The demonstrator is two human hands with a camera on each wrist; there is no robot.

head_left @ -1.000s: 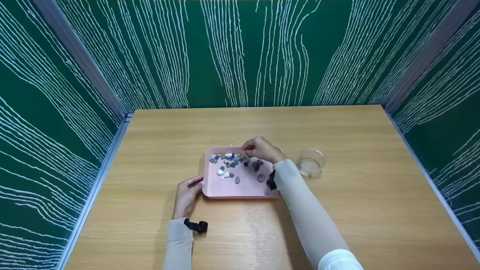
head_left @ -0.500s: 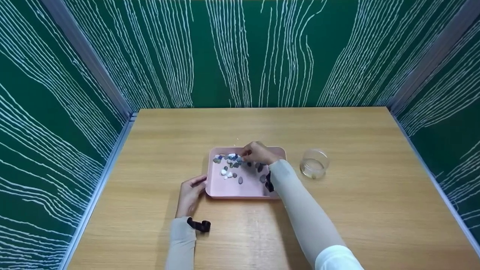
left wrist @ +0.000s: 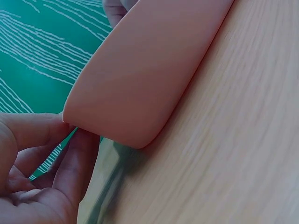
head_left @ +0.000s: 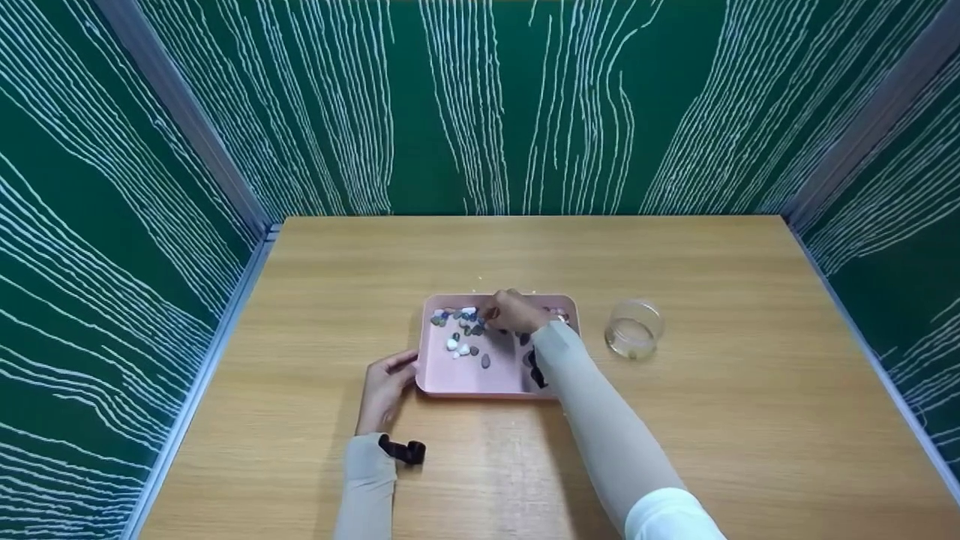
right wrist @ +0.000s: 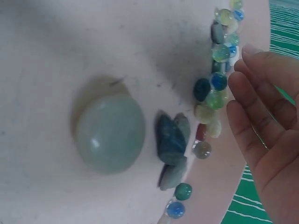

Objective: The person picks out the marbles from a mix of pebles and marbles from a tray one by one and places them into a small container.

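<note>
A pink tray (head_left: 450,381) lies on the table with pebbles and glass marbles in it. At its left side, my left hand (head_left: 384,391) pinches the rim; the left wrist view shows thumb and fingers of this hand (left wrist: 42,163) at the tray corner (left wrist: 121,121). My right hand (head_left: 514,311) reaches down into the back of the tray. Its fingers (right wrist: 254,98) are slightly bent beside a row of marbles (right wrist: 219,81), with nothing seen between them. A large pale round stone (right wrist: 112,135) and several dark pebbles (right wrist: 170,140) lie near the row.
A clear round container (head_left: 634,330) stands right of the tray, with something small at its bottom. White stones (head_left: 452,345) and a dark oval pebble (head_left: 486,361) lie in the tray's left half. Green walls with white lines enclose the table's back and sides.
My right hand has lowered and shifted slightly left along the back of the tray, toward the pebbles and marbles there. The left hand stays on the rim. The head view has shifted slightly.
</note>
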